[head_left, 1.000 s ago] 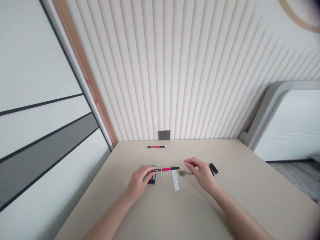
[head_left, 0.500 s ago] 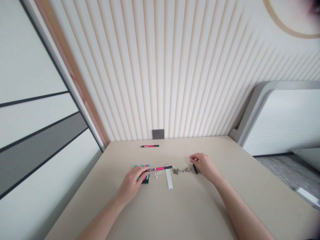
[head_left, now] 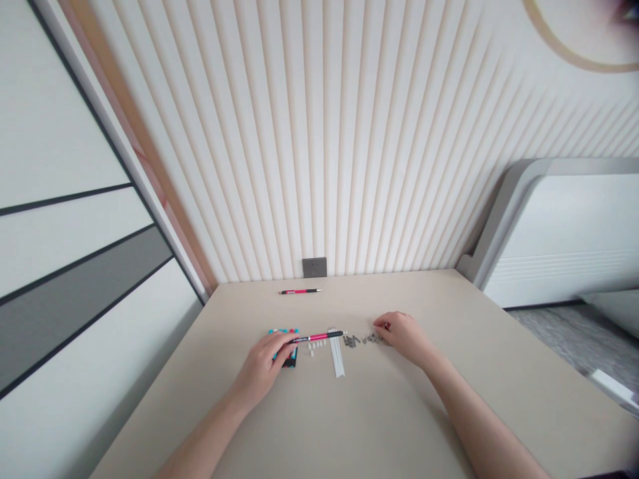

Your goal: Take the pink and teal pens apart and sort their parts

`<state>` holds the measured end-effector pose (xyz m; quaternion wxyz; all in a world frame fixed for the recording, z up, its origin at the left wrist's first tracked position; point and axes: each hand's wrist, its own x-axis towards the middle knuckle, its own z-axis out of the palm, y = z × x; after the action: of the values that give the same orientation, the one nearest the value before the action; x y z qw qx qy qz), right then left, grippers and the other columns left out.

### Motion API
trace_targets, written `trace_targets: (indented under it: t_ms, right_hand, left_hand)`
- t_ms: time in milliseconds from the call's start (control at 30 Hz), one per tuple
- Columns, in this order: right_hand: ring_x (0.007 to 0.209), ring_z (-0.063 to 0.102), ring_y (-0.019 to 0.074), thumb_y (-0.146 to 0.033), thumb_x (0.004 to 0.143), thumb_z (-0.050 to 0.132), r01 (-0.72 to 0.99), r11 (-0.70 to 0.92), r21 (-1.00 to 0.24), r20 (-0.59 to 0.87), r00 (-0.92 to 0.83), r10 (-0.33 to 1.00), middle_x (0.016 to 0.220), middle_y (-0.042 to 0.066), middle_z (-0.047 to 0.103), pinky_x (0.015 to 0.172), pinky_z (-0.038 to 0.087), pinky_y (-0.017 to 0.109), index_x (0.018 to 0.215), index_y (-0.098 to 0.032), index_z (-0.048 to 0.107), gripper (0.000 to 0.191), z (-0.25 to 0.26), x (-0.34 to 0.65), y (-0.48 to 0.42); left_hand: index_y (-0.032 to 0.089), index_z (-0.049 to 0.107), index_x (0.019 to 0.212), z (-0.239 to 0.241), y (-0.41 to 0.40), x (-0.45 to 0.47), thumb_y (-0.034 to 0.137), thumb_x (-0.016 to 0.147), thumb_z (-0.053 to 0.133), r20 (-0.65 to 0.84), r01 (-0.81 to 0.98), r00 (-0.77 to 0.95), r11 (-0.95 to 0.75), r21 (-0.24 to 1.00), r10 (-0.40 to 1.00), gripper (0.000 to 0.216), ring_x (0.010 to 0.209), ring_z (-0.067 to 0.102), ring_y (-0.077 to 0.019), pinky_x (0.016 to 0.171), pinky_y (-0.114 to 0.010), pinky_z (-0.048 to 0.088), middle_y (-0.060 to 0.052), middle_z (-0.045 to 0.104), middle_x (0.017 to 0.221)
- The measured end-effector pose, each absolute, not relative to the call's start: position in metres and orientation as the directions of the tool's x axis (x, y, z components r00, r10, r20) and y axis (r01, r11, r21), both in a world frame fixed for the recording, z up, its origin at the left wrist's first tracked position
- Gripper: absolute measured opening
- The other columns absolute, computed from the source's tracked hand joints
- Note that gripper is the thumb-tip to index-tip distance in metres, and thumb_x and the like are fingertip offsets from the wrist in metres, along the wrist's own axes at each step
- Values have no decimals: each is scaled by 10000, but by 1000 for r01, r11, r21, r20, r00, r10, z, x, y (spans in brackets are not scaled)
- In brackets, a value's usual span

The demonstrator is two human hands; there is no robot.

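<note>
My left hand (head_left: pixel 269 354) is closed around the rear of a red and black pen (head_left: pixel 319 337), which points right with its tip in the air. Below that hand lie turquoise and black pen parts (head_left: pixel 290 362), partly covered by the fingers. My right hand (head_left: pixel 402 332) is closed, thumb and fingers together, over a heap of small grey metal pieces (head_left: pixel 373 338). What it pinches, if anything, is too small to make out. Between the hands lie thin white refill-like sticks (head_left: pixel 337 359), small white pieces (head_left: pixel 315 346) and another heap of dark grey bits (head_left: pixel 351 341).
A second red and black pen (head_left: pixel 300 291) lies farther back on the beige table (head_left: pixel 319 426). A dark socket (head_left: pixel 314 267) sits on the ribbed wall behind. A white cabinet (head_left: pixel 74 319) borders the left, and a padded headboard (head_left: pixel 564 239) stands at right.
My right hand has shifted slightly left and down, its fingers nearer the grey heap. The black piece seen beneath it is now hidden. My left hand keeps the pen almost still.
</note>
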<state>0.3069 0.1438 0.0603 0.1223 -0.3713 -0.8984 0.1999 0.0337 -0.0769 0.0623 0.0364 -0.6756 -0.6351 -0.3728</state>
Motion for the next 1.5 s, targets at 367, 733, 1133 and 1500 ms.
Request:
trace_targets:
  t_ms: [367, 733, 1133, 1500]
  right_hand:
    - [884, 655, 206, -237, 838, 560, 615, 638, -464, 65, -694, 717, 921, 36, 741, 806, 420, 293, 914, -240, 743, 198, 60, 305, 141]
    - [901, 649, 202, -197, 822, 537, 627, 633, -454, 82, -678, 731, 956, 47, 731, 827, 422, 294, 955, -228, 735, 241, 62, 307, 141]
    - [916, 641, 207, -200, 837, 537, 639, 631, -439, 65, -678, 732, 952, 41, 732, 843, 401, 311, 967, -244, 725, 233, 65, 305, 137]
    - [981, 628, 218, -212, 855, 557, 635, 663, -397, 54, -705, 707, 970, 42, 735, 871, 379, 329, 990, -265, 715, 214, 64, 304, 134]
  left_hand:
    - [244, 639, 1104, 60, -77, 32, 287, 961, 507, 545, 885, -79, -193, 424, 835, 199, 893, 660, -166, 815, -276, 521, -26, 708, 984]
    - [247, 636, 1108, 57, -78, 30, 299, 963, 507, 539, 882, -79, -194, 430, 838, 201, 913, 658, -176, 832, -289, 518, -35, 706, 994]
    - [253, 654, 1101, 60, -78, 31, 304, 956, 512, 536, 884, -84, -186, 430, 840, 209, 903, 664, -173, 835, -290, 524, -27, 714, 988]
    - [249, 645, 1119, 59, -78, 31, 301, 961, 508, 538, 889, -67, -195, 415, 840, 216, 930, 662, -181, 846, -303, 525, -42, 712, 1017]
